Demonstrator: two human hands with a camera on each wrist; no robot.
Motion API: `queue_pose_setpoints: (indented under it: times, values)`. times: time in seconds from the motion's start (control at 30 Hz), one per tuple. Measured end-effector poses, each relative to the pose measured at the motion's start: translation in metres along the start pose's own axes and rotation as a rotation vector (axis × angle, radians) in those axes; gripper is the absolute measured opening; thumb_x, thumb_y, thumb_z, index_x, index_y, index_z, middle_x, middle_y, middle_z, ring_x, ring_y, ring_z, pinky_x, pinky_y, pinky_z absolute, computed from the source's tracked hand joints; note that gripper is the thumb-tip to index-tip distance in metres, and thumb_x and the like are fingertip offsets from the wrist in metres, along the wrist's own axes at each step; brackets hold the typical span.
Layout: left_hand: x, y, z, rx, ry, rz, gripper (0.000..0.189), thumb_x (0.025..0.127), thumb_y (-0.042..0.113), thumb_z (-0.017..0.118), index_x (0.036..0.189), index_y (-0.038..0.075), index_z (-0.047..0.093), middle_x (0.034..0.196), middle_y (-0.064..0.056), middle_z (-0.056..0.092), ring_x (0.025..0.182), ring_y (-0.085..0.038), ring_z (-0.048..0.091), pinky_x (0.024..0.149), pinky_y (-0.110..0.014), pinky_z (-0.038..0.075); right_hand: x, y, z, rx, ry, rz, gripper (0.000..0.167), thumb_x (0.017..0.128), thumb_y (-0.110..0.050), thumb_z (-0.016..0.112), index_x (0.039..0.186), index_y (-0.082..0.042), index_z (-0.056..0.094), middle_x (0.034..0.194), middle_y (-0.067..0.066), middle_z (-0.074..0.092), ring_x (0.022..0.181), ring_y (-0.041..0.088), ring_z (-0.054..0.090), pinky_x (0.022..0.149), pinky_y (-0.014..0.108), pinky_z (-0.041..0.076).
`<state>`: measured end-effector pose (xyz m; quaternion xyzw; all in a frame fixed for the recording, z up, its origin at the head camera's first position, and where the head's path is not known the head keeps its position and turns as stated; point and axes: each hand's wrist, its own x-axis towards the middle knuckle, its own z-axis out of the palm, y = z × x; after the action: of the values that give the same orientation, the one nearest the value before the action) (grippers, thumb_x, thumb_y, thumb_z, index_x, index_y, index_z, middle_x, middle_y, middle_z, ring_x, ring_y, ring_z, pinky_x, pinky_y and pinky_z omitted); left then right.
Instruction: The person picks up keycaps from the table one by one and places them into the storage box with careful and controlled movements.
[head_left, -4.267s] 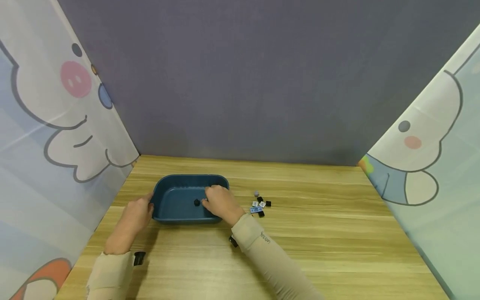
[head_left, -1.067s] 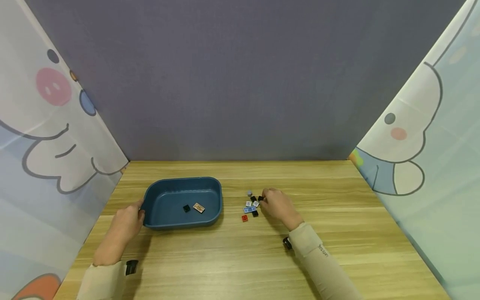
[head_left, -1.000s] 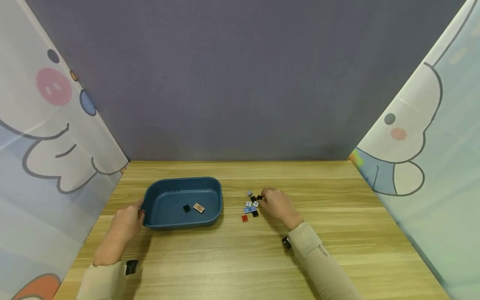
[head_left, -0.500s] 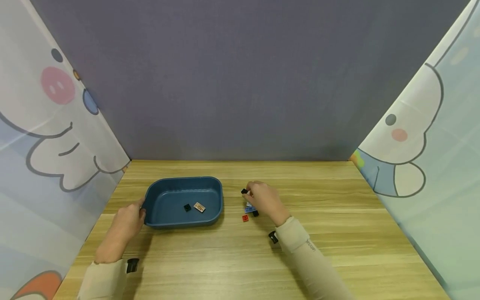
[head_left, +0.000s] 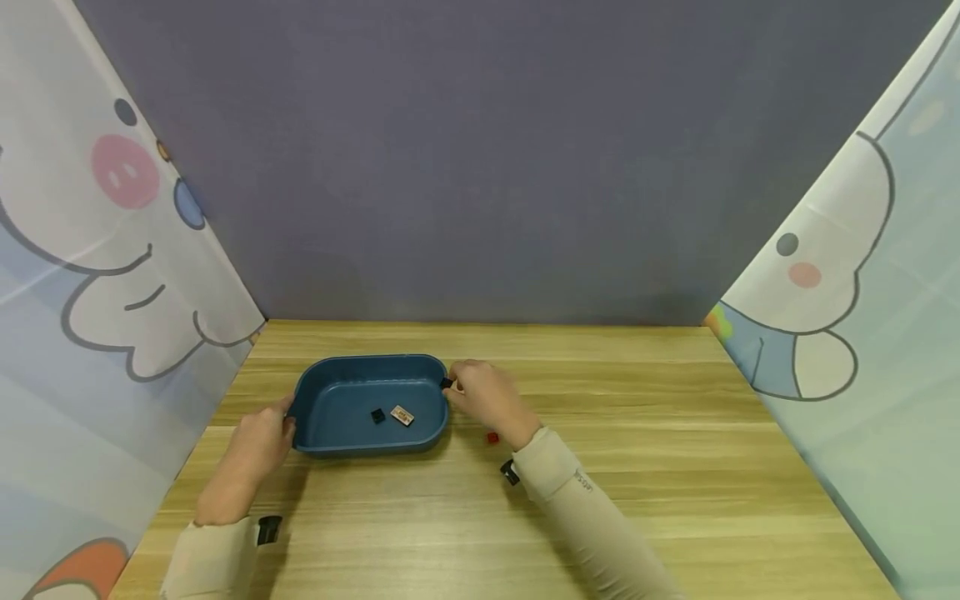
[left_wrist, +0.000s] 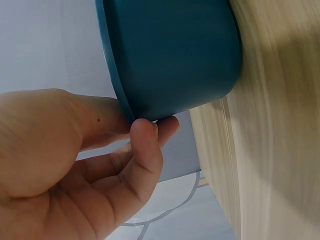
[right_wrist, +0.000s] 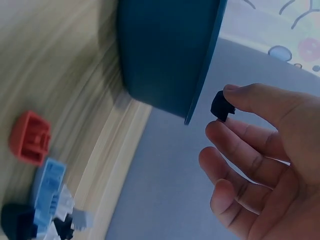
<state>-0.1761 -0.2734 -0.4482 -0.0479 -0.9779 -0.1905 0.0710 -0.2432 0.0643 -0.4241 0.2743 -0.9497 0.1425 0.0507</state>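
Note:
My left hand [head_left: 258, 437] pinches the left rim of a dark blue plastic tub [head_left: 360, 454], thumb inside and fingers beneath the rim in the left wrist view. Between the thumb and index finger of my right hand [right_wrist: 270, 155] is a small black keycap [right_wrist: 221, 106]. That hand is at the tub's right rim, with the keycap just above the rim in the head view. Inside the tub lie another black keycap [head_left: 377, 415] and a longer tan keycap [head_left: 402, 416] with printing. A red keycap [right_wrist: 29, 137] lies on the table, partly shaded by the right forearm.
Beside the red one, the right wrist view has a long light blue keycap [right_wrist: 49, 190], a black keycap [right_wrist: 19, 220] and several white, grey and black ones bunched together. In the head view my right hand hides most of them. A grey wall panel [head_left: 480, 167] stands behind the wooden table [head_left: 637, 433].
My right hand has picked a black keycap from the pile and carried it left to the tub. A tan keycap has come to lie in the tub since the oldest frame. The left hand stays.

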Motion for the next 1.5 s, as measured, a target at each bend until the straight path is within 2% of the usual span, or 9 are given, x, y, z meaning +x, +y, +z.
queue_pose_setpoints:
  times: [0.3, 0.5, 0.77, 0.97, 1.23, 1.5]
  values:
    - [0.000, 0.001, 0.000, -0.005, -0.014, -0.010, 0.038, 0.093, -0.005, 0.056, 0.126, -0.022, 0.053, 0.101, -0.040, 0.062, 0.061, -0.033, 0.057, 0.056, -0.049, 0.047, 0.002, -0.005, 0.004, 0.018, 0.027, -0.035, 0.024, 0.094, -0.029, 0.072, 0.107, -0.008, 0.073, 0.091, 0.001, 0.068, 0.072, 0.009, 0.062, 0.058, 0.024, 0.048]
    - [0.001, 0.001, 0.000, 0.012, 0.001, 0.003, 0.038, 0.091, -0.005, 0.057, 0.125, -0.022, 0.054, 0.094, -0.039, 0.064, 0.057, -0.035, 0.056, 0.056, -0.053, 0.047, 0.003, -0.002, 0.006, 0.029, 0.050, -0.031, 0.022, 0.094, -0.029, 0.073, 0.104, -0.009, 0.072, 0.089, 0.000, 0.068, 0.071, 0.009, 0.061, 0.057, 0.024, 0.048]
    - [0.002, 0.001, -0.001, 0.010, 0.010, 0.003, 0.037, 0.091, -0.005, 0.057, 0.124, -0.021, 0.055, 0.095, -0.039, 0.064, 0.060, -0.039, 0.059, 0.058, -0.056, 0.047, 0.002, 0.000, 0.004, 0.027, 0.060, -0.026, 0.021, 0.093, -0.029, 0.073, 0.103, -0.010, 0.072, 0.088, 0.002, 0.068, 0.071, 0.009, 0.060, 0.057, 0.024, 0.048]
    - [0.002, 0.000, -0.001, 0.009, 0.000, -0.002, 0.038, 0.092, -0.004, 0.057, 0.125, -0.021, 0.054, 0.093, -0.038, 0.064, 0.058, -0.035, 0.057, 0.058, -0.054, 0.047, 0.001, 0.004, 0.002, 0.033, 0.056, -0.019, 0.021, 0.094, -0.029, 0.072, 0.103, -0.010, 0.072, 0.090, 0.004, 0.069, 0.075, 0.011, 0.061, 0.060, 0.027, 0.049]
    - [0.002, -0.001, 0.001, 0.009, -0.010, -0.013, 0.039, 0.092, -0.003, 0.056, 0.127, -0.020, 0.054, 0.093, -0.038, 0.064, 0.056, -0.032, 0.054, 0.055, -0.051, 0.046, -0.007, 0.021, 0.000, 0.020, 0.052, 0.009, 0.022, 0.094, -0.026, 0.073, 0.107, -0.008, 0.072, 0.089, 0.003, 0.066, 0.073, 0.014, 0.062, 0.060, 0.028, 0.050]
    - [0.002, -0.001, 0.000, 0.005, -0.014, -0.021, 0.039, 0.093, -0.003, 0.056, 0.127, -0.020, 0.054, 0.098, -0.039, 0.063, 0.059, -0.035, 0.056, 0.056, -0.052, 0.046, -0.020, 0.054, -0.004, 0.017, 0.036, 0.038, 0.021, 0.094, -0.021, 0.073, 0.106, -0.004, 0.070, 0.088, 0.006, 0.065, 0.069, 0.015, 0.060, 0.057, 0.028, 0.049]
